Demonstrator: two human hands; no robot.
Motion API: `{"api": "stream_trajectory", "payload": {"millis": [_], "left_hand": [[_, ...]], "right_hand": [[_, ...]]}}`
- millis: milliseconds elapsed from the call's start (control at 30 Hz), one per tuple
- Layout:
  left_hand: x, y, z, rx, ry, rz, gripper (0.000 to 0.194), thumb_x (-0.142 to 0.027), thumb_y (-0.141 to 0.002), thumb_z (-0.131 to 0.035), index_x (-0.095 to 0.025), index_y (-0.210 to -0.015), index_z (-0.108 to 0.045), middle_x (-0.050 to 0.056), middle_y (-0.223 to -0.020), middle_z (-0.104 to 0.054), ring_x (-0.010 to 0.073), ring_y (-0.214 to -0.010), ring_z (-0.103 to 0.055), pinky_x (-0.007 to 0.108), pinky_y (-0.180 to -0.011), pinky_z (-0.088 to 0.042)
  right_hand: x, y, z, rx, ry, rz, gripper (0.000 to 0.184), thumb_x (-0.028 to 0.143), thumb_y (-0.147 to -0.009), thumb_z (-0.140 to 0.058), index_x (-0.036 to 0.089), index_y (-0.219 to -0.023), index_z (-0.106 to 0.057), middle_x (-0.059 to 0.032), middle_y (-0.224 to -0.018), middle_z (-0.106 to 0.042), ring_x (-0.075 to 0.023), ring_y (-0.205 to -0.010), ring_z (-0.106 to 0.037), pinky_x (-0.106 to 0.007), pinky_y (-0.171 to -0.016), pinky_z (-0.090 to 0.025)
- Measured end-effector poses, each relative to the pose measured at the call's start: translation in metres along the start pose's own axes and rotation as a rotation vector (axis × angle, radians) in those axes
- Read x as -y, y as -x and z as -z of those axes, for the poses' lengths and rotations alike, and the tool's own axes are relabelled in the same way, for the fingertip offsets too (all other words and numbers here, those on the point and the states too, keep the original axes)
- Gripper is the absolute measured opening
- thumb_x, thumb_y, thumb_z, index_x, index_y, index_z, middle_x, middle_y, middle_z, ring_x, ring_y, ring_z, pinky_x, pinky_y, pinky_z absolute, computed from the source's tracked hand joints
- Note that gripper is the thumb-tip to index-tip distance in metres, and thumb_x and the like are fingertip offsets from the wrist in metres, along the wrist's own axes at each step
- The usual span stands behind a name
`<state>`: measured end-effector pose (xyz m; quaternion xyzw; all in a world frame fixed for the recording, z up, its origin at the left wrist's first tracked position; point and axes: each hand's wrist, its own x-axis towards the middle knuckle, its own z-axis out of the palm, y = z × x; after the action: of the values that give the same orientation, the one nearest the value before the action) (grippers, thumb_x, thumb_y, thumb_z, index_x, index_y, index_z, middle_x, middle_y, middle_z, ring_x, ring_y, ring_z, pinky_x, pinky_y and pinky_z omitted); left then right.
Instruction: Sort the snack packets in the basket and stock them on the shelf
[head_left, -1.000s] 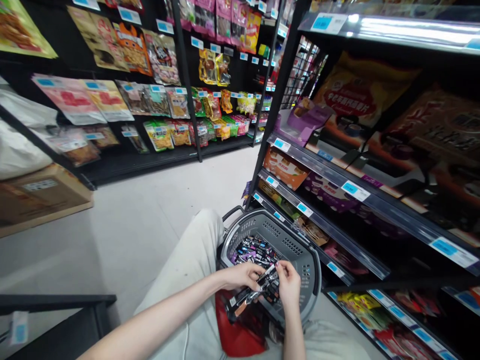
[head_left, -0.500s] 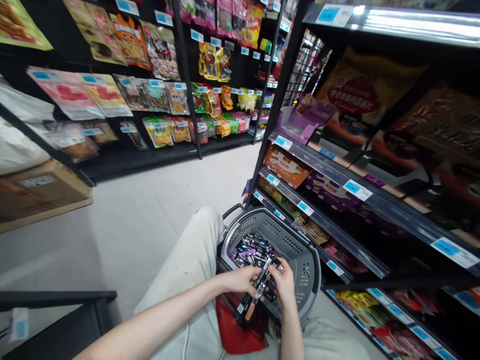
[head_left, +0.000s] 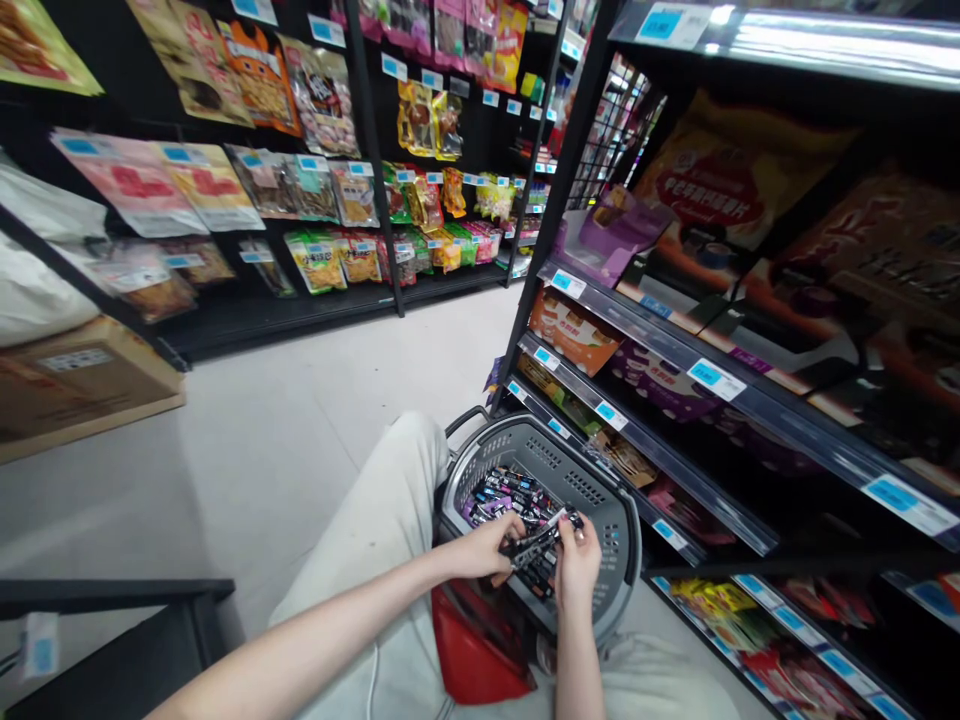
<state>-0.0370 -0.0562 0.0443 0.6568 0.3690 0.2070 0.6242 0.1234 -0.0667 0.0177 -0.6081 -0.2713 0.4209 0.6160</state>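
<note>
Over a grey shopping basket (head_left: 585, 460), my left hand (head_left: 484, 545) is closed around one end of some narrow, shiny black snack packets (head_left: 538, 543). At their upper end my right hand (head_left: 577, 565) pinches the same packets, thumb and fingers bent. How many packets are held cannot be made out. Below the hands, a heap of small packets (head_left: 506, 490) in black, purple and blue fills part of the basket's bottom. The basket stands between my knees.
A shelf unit (head_left: 660, 360) with boxes and bags rises close on the right. Across the pale floor (head_left: 292, 450) is a rack of hanging snack bags (head_left: 322, 265). A cardboard box (head_left: 90, 385) lies at the left, and something red (head_left: 480, 650) is below the basket.
The held packets have swung from a steep slant near my lap to a flatter one over the basket. My right hand has shifted slightly; both hands keep hold.
</note>
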Motion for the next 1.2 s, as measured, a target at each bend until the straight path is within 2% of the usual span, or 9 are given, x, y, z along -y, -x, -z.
{"api": "stream_trajectory", "payload": {"millis": [133, 233, 367, 533, 667, 800, 933, 1100, 1200], "left_hand": [[-0.014, 0.006, 0.003, -0.229, -0.388, -0.199, 0.028, -0.010, -0.067, -0.044, -0.020, -0.094, -0.042, 0.001, -0.089, -0.052, 0.0142, -0.085, -0.050, 0.027, -0.078, -0.038], [-0.018, 0.009, 0.007, -0.264, -0.538, -0.256, 0.019, -0.017, -0.075, -0.040, -0.019, -0.093, -0.046, 0.003, -0.090, -0.055, 0.0148, -0.084, -0.052, 0.027, -0.076, -0.039], [-0.012, 0.008, 0.011, -0.297, -0.663, -0.360, 0.018, -0.024, -0.080, -0.037, -0.017, -0.090, -0.050, 0.008, -0.110, -0.051, 0.0175, -0.099, -0.048, 0.030, -0.084, -0.037], [-0.003, 0.005, 0.013, -0.263, -0.721, -0.386, 0.023, -0.027, -0.083, -0.032, -0.016, -0.088, -0.052, 0.010, -0.107, -0.053, 0.0192, -0.100, -0.047, 0.033, -0.083, -0.038], [-0.007, 0.002, 0.015, -0.216, -0.598, -0.378, 0.022, -0.029, -0.083, -0.033, -0.015, -0.085, -0.051, 0.009, -0.095, -0.056, 0.0162, -0.090, -0.051, 0.031, -0.079, -0.040], [-0.008, -0.003, 0.018, -0.217, -0.147, -0.180, 0.023, -0.033, -0.074, -0.049, -0.016, -0.090, -0.047, 0.002, -0.078, -0.057, 0.0112, -0.069, -0.053, 0.024, -0.064, -0.043], [0.001, -0.005, 0.022, 0.078, 0.216, 0.099, 0.034, -0.037, -0.064, -0.057, -0.012, -0.086, -0.052, -0.004, -0.058, -0.050, 0.0071, -0.046, -0.044, 0.019, -0.045, -0.037], [0.008, -0.002, 0.023, 0.236, 0.304, 0.178, 0.030, -0.031, -0.058, -0.062, -0.014, -0.081, -0.053, -0.007, -0.050, -0.046, 0.0063, -0.043, -0.040, 0.017, -0.042, -0.029], [0.005, -0.001, 0.017, 0.285, 0.251, 0.156, 0.027, -0.028, -0.057, -0.062, -0.014, -0.077, -0.053, -0.008, -0.048, -0.043, 0.0057, -0.042, -0.036, 0.017, -0.041, -0.025]], "right_hand": [[0.008, 0.000, 0.004, -0.116, -0.191, -0.049, 0.033, 0.034, -0.062, -0.060, 0.022, -0.088, -0.045, 0.0025, -0.072, -0.054, -0.0114, -0.063, -0.055, -0.026, -0.058, -0.045], [0.013, 0.000, 0.004, -0.126, -0.301, -0.065, 0.030, 0.031, -0.062, -0.062, 0.022, -0.085, -0.046, 0.0028, -0.075, -0.054, -0.0103, -0.065, -0.054, -0.027, -0.060, -0.046], [0.015, 0.000, 0.005, -0.115, -0.367, -0.059, 0.027, 0.028, -0.062, -0.062, 0.022, -0.083, -0.047, 0.0029, -0.077, -0.054, -0.0090, -0.065, -0.054, -0.026, -0.061, -0.046], [0.018, -0.001, 0.007, -0.130, -0.400, -0.078, 0.027, 0.027, -0.061, -0.064, 0.022, -0.082, -0.047, 0.0033, -0.075, -0.055, -0.0089, -0.063, -0.054, -0.027, -0.061, -0.046], [0.020, -0.002, 0.010, -0.146, -0.397, -0.041, 0.029, 0.028, -0.059, -0.065, 0.021, -0.082, -0.049, 0.0033, -0.074, -0.055, -0.0093, -0.063, -0.054, -0.026, -0.058, -0.046], [0.023, -0.003, 0.012, -0.136, -0.373, 0.006, 0.030, 0.030, -0.058, -0.065, 0.020, -0.082, -0.050, 0.0026, -0.074, -0.057, -0.0096, -0.063, -0.055, -0.025, -0.057, -0.046], [0.029, -0.001, 0.015, -0.067, -0.270, -0.045, 0.032, 0.030, -0.057, -0.066, 0.019, -0.084, -0.052, 0.0019, -0.072, -0.058, -0.0101, -0.062, -0.054, -0.021, -0.052, -0.044], [0.033, 0.006, 0.014, 0.178, -0.171, -0.183, 0.037, 0.022, -0.054, -0.068, 0.018, -0.088, -0.054, -0.0006, -0.079, -0.061, -0.0119, -0.067, -0.056, -0.022, -0.059, -0.045], [0.027, 0.010, 0.007, 0.204, -0.201, -0.172, 0.036, 0.021, -0.054, -0.068, 0.018, -0.087, -0.054, -0.0005, -0.077, -0.062, -0.0128, -0.068, -0.057, -0.025, -0.062, -0.045]]}}
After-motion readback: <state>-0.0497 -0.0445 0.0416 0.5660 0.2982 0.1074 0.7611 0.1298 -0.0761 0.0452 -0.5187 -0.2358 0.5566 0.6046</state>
